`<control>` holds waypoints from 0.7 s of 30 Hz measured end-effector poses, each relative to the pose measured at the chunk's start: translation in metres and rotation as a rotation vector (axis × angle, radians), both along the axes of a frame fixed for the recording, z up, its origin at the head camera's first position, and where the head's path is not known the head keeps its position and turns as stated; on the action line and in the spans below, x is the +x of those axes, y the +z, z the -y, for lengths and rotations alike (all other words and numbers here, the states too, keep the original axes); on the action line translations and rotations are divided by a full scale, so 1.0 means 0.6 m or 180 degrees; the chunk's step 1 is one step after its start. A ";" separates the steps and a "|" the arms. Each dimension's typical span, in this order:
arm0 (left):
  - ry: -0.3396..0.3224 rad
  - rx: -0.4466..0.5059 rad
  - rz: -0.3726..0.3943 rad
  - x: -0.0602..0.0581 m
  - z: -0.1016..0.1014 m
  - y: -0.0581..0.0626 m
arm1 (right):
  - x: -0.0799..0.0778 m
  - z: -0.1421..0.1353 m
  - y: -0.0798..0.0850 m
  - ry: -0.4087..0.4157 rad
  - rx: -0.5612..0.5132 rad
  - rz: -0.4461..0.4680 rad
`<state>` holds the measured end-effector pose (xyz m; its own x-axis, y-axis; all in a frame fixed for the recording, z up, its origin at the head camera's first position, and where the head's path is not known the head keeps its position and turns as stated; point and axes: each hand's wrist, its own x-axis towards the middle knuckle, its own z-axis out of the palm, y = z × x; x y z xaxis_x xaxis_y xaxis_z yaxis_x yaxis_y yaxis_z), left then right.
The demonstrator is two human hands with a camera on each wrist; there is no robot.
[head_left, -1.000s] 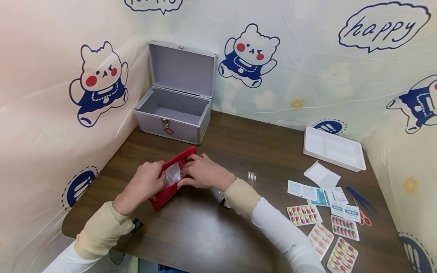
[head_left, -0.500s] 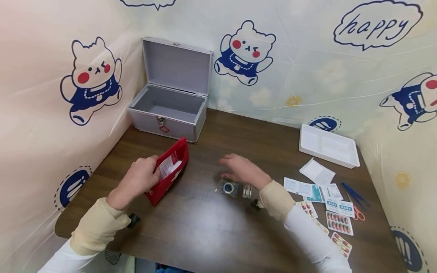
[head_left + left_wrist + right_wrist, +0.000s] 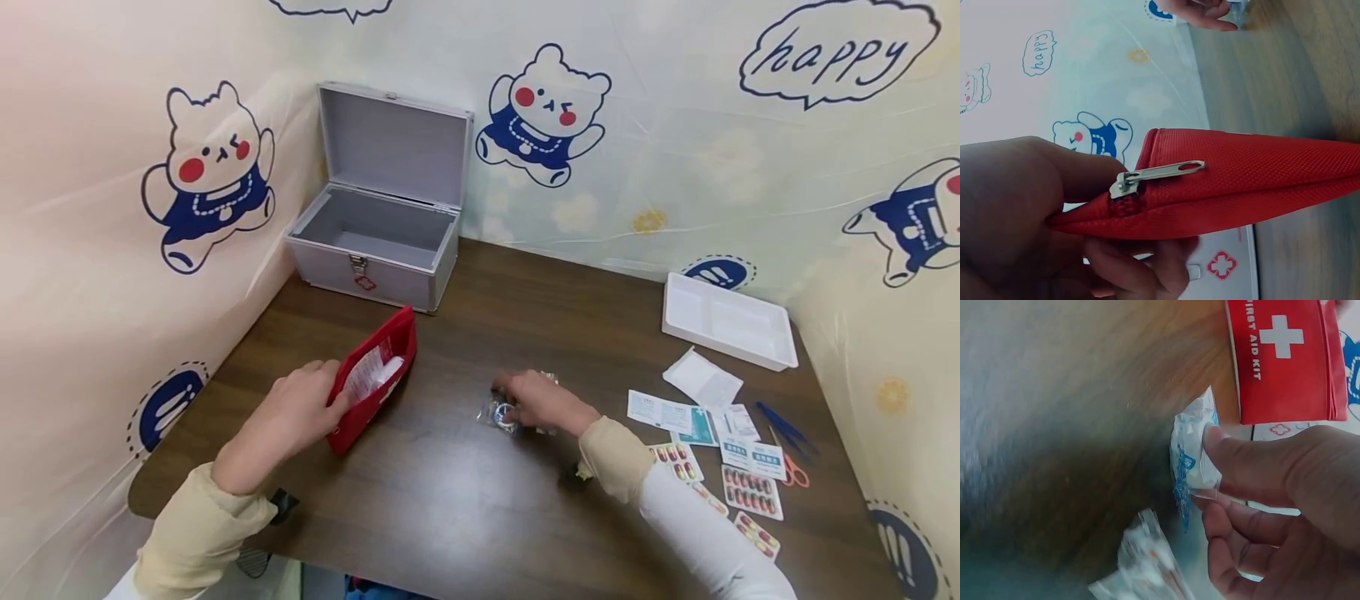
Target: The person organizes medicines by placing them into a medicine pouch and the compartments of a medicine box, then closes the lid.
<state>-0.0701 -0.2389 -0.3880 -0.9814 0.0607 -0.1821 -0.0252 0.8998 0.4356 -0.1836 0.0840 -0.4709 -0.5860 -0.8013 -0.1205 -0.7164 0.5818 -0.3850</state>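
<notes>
My left hand [image 3: 303, 404] grips one end of a red first aid pouch [image 3: 365, 425], thumb on one side and fingers on the other. The pouch's mouth gapes upward, with white packets [image 3: 367, 375] inside. Its zipper pull [image 3: 1175, 169] hangs at the gripped end in the left wrist view. Over the middle of the table, my right hand [image 3: 546, 402] pinches a roll of tape in a clear wrapper [image 3: 1194, 447] between thumb and fingers. Beside it lies a clear packet of thin sticks with white ends, likely cotton swabs [image 3: 1147, 565], partly hidden by the hand in the head view.
A silver box [image 3: 367, 271] with its lid raised stands at the back left. At the back right sits a white divided tray [image 3: 731, 321]. Several pill blister packs [image 3: 752, 493], paper sachets [image 3: 752, 457], a gauze pad [image 3: 702, 379], blue tweezers [image 3: 783, 427] and orange-handled scissors [image 3: 797, 473] lie at right.
My right hand has come out of the pouch, moved right, and lowered onto the wrapped roll of tape, which it now pinches. The left hand keeps its hold on the pouch.
</notes>
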 end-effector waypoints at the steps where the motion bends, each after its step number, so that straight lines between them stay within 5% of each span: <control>1: 0.0007 -0.0027 -0.0051 -0.001 -0.002 0.000 | -0.002 -0.001 -0.001 -0.0022 -0.0014 0.0059; 10: 0.0098 -0.0158 -0.0245 -0.005 -0.009 -0.004 | 0.000 0.001 -0.002 -0.0069 -0.0220 0.0483; 21: 0.0155 -0.0233 -0.0467 -0.008 -0.010 -0.008 | -0.002 0.022 0.034 -0.0173 -0.0763 0.0226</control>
<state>-0.0750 -0.2330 -0.3930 -0.9992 0.0043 -0.0388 -0.0104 0.9285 0.3712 -0.1848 0.0707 -0.4504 -0.6259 -0.7794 0.0267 -0.6527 0.5048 -0.5649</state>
